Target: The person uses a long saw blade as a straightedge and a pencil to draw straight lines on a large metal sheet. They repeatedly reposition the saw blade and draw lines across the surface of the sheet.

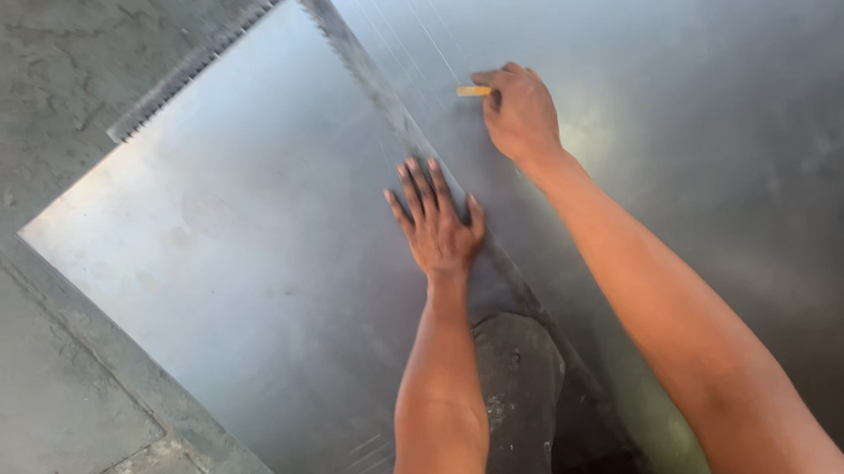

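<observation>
Now my left hand [436,224] presses flat, fingers spread, on the metal sheet [242,241]; beside its edge, my right hand [521,111] pinches a small yellow marker [473,91].

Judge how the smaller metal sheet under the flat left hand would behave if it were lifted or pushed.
The smaller metal sheet looks thin and broad, so it would probably flex and wobble when lifted by one edge. Its smooth, shiny face resting on the larger sheet suggests it could slide easily; the left hand pressing flat fits that. Its toothed edge looks sharp to grip.
</observation>
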Tool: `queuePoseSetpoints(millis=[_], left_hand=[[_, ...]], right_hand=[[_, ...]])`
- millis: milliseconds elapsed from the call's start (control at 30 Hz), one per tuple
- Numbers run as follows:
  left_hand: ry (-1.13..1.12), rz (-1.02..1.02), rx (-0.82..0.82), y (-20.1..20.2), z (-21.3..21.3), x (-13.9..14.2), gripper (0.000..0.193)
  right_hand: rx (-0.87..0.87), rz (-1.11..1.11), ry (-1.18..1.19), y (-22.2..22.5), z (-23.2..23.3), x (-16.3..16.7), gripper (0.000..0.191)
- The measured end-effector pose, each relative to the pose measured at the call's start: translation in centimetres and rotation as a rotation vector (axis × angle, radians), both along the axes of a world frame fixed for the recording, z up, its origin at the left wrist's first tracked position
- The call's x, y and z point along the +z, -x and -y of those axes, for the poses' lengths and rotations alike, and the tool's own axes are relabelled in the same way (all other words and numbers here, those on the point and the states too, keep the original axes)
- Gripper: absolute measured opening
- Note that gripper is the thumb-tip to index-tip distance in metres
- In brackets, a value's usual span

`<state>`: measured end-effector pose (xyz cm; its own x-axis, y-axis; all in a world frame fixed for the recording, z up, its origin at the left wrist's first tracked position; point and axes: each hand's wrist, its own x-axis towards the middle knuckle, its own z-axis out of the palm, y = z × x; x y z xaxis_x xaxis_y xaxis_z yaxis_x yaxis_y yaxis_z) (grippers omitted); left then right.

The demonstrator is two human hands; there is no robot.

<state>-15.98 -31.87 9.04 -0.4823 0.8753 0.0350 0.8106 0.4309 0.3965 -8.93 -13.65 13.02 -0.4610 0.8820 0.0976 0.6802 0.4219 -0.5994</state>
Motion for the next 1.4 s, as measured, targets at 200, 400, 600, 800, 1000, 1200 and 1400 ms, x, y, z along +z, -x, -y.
queuePoseSetpoints(millis=[200,400,600,800,1000,1200,1400], left_hand=[[0.077,0.058,0.014,0.9,-0.7,-0.4,0.076],[0.112,0.046,0.004,1.1,-0.5,-1.4,0.073],[0.104,0.071,0.021,0.9,-0.3,-1.7,0.070],[0.089,0.053,0.020,0.6,0.0,-0.9,0.068],[0.068,0.097,0.011,0.4,0.4,-0.5,0.073],[0.170,0.130,0.005,0.5,0.0,-0.5,0.076],[0.143,0.096,0.009,0.6,0.1,-0.9,0.077]], right_hand=[[0.169,0.275,0.222,11.0,-7.7,-0.7,0.025],[0.358,0.307,0.115,16.8,-9.8,-3.3,0.041],[0.401,0.340,0.044,19.3,-10.5,-5.3,0.062],[0.446,0.304,0.065,14.8,-7.5,-4.9,0.056],[0.206,0.223,0.175,5.1,0.2,-1.0,0.040],[0.009,0.207,0.189,7.1,-0.7,-0.7,0.022],[0.024,0.364,0.147,9.5,-0.7,-1.7,0.017]])
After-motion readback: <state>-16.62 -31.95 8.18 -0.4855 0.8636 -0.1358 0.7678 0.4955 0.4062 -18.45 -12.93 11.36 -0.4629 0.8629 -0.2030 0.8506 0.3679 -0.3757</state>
